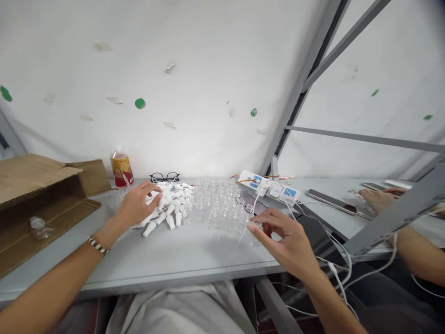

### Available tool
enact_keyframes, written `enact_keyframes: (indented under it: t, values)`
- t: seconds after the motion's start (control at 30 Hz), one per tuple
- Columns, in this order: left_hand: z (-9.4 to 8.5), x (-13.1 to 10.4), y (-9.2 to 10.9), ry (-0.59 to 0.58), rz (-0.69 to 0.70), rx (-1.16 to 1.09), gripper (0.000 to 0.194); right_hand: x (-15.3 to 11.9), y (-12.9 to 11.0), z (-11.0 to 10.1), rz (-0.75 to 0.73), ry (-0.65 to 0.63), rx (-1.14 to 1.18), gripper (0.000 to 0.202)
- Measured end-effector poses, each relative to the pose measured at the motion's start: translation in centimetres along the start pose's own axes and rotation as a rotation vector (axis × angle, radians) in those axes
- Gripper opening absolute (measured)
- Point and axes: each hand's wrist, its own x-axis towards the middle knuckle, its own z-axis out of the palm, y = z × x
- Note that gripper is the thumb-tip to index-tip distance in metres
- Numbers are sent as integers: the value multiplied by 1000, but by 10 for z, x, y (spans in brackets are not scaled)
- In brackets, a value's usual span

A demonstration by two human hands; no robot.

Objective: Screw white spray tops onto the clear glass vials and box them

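My left hand (141,202) is at the left edge of a pile of white nozzle-like caps (170,208), thumb and fingertips curled close together; whether a cap is between them is too small to tell. Right of the pile, several clear plastic bottles (215,199) stand close together in a group. At the group's right front edge, my right hand (281,239) grips a clear bottle (256,226) near its top between thumb and fingers.
An open cardboard box (73,211) with a clear bottle inside lies at the left. Behind are a labelled drink bottle (121,168), eyeglasses (164,176) and a power strip (269,186) with cables. Another person's hand (377,199) is beyond the metal frame at right.
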Motion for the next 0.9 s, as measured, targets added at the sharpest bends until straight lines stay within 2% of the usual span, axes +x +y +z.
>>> enact_keyframes:
  t: [0.13, 0.27, 0.5, 0.77, 0.9]
  values:
    - [-1, 0, -1, -4, -29, 11, 23, -1, 34, 2, 148, 1, -63, 29]
    - [-1, 0, -5, -1, -32, -2, 23, -1, 49, 8, 258, -26, -117, 38]
    - [1, 0, -7, -22, -28, -28, 23, 3, 49, 8, 307, 28, -138, 40]
    - [1, 0, -6, 7, -29, -31, 24, 1, 55, 11, 324, -14, -36, 39]
    - [0, -1, -5, -11, -40, -26, 25, 0, 53, 11, 315, -12, -101, 51]
